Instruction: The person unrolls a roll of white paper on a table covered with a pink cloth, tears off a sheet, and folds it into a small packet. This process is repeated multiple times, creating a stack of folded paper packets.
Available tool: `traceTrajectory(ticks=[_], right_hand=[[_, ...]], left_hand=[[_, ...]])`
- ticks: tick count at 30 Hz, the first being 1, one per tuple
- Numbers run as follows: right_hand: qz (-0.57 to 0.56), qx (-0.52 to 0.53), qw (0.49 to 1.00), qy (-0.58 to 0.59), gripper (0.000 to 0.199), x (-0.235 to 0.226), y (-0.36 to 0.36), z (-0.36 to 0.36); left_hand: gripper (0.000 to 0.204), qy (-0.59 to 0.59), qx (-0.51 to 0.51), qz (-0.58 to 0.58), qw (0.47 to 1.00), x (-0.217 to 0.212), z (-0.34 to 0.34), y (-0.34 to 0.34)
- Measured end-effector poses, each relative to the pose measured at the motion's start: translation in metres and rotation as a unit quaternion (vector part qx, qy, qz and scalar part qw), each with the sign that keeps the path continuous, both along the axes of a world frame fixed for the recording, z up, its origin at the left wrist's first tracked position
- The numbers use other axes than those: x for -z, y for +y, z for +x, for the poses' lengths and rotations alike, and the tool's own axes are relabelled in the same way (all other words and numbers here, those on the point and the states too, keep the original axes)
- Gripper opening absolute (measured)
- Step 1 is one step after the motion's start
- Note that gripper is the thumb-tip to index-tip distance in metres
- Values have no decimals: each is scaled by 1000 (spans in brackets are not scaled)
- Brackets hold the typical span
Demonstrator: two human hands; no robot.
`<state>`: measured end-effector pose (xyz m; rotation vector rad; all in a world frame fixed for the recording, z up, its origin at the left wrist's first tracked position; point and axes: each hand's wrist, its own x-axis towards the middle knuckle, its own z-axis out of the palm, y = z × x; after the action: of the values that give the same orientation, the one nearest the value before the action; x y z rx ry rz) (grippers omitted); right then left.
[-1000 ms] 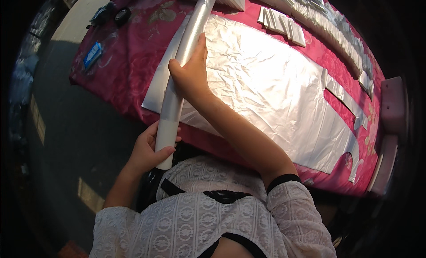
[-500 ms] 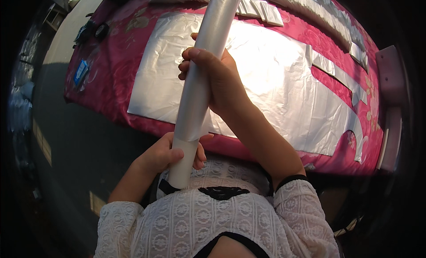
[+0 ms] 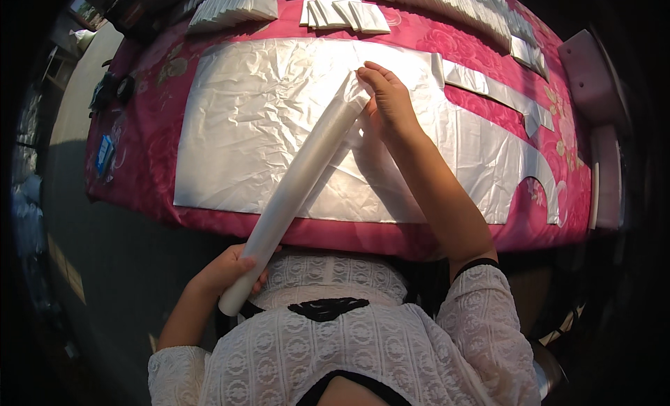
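A long roll of translucent white plastic film point(image 3: 299, 179) slants from my lap up over the table. Around its near end my left hand point(image 3: 234, 268) is closed. At the far end, my right hand point(image 3: 388, 99) pinches the film's thin, crumpled tip between thumb and fingers. Beneath the roll, a large white plastic bag point(image 3: 241, 120) lies spread flat and wrinkled on the table. Its two long handle strips reach to the right, one of them folded over near its end.
A pink floral cloth covers the table point(image 3: 150, 165). Folded white packets stand in a bundle point(image 3: 234, 11), a small fan point(image 3: 345, 15) and long rows point(image 3: 447, 11) along the back. A blue packet point(image 3: 105, 154) lies at the left edge. A pinkish chair point(image 3: 593, 74) stands at right.
My right hand has gone from gripping the roll's middle to pinching its far tip. The roll has tilted lower over the table, and my left hand has shifted slightly left and down.
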<state>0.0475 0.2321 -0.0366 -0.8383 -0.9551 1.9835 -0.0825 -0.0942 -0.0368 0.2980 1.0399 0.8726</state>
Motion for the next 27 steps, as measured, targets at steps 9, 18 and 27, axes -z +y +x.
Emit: traceTrajectory(ticks=[9,18,27], right_hand=[[110,-269,936,-199,32,-7,21,32],[207,-317,894,-240,18,-2,31,29],[362,-42,838,-405,15,23,168,152]], left_hand=[[70,-13,13,-30,999,8,-2,-19],[70,35,32,-28,998,1,0,-14],[47,67,201,-62,975,9,-60,-63]])
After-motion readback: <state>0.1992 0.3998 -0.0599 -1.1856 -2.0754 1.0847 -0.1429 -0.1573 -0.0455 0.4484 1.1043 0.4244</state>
